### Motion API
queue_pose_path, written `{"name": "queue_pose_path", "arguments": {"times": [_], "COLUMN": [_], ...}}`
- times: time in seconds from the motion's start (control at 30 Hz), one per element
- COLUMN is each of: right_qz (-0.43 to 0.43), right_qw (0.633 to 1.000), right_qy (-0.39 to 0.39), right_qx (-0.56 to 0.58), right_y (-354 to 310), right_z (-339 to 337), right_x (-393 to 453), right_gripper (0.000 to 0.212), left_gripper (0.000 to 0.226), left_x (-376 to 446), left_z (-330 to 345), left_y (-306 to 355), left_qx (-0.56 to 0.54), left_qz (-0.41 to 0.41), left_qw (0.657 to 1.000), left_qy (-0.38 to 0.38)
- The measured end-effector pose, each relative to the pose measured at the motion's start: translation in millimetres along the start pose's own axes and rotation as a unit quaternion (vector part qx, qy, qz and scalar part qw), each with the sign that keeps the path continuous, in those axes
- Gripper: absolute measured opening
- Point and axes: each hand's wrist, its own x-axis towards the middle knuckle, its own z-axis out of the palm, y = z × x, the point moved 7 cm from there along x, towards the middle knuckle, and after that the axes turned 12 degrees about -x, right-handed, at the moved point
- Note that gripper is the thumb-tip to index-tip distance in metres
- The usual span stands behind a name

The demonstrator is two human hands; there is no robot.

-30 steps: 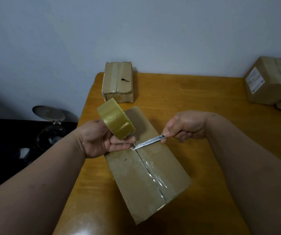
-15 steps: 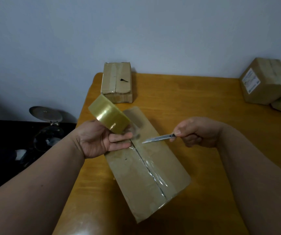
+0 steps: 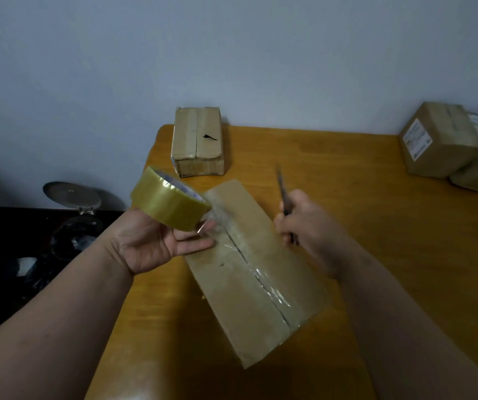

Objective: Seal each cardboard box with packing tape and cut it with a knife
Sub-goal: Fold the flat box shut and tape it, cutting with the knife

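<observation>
While the right hand (image 3: 308, 223) curls its fingers around the knife (image 3: 283, 192), blade pointing to the far side and blurred, the left hand (image 3: 157, 241) holds the tape roll (image 3: 171, 202) on its upturned fingers, above the near-left part of the table (image 3: 347, 203). The cardboard box (image 3: 249, 272) lies flat between and just below both hands, set diagonally; clear tape runs along its centre seam. The knife hand is over the box's right edge. A second box (image 3: 197, 141) sits at the far left corner. More boxes (image 3: 439, 140) sit far right.
</observation>
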Motion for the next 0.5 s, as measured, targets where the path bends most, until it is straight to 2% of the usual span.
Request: {"name": "queue_pose_path", "arguments": {"times": [0.07,0.1,0.17,0.2,0.27,0.33,0.5], "right_qz": [-0.037,-0.047,-0.033,-0.014,0.011,0.018,0.07], "right_qw": [0.987,0.965,0.911,0.895,0.878,0.871,0.925], "right_qy": [0.084,0.13,0.178,0.182,0.192,0.193,0.086], "right_qx": [-0.136,-0.224,-0.371,-0.406,-0.438,-0.451,-0.363], "right_y": [-10.6,-14.2,-14.3,-11.1,-4.7,-3.2,3.6], "right_z": [14.3,18.9,27.6,32.0,38.5,41.6,29.3], "right_x": [-0.9,-2.2,-4.4,-5.9,-8.1,-8.0,-1.2], "right_gripper": [0.027,0.033,0.064,0.081,0.097,0.099,0.084], "left_gripper": [0.039,0.039,0.041,0.044,0.045,0.04,0.033], "left_x": [-5.7,-8.3,-12.7,-14.2,-16.4,-17.5,-19.5], "left_z": [-4.5,-6.4,-10.5,-12.5,-15.7,-17.4,-20.8], "left_y": [4.8,6.0,5.0,2.9,-2.0,-4.7,-6.1], "left_qx": [-0.005,-0.008,-0.009,-0.006,-0.009,-0.022,-0.039], "left_qz": [0.015,0.021,0.026,0.026,0.025,0.03,0.036], "left_qw": [1.0,1.0,1.0,1.0,1.0,0.999,0.998], "left_qy": [-0.01,-0.013,-0.011,-0.006,0.015,0.028,0.041]}}
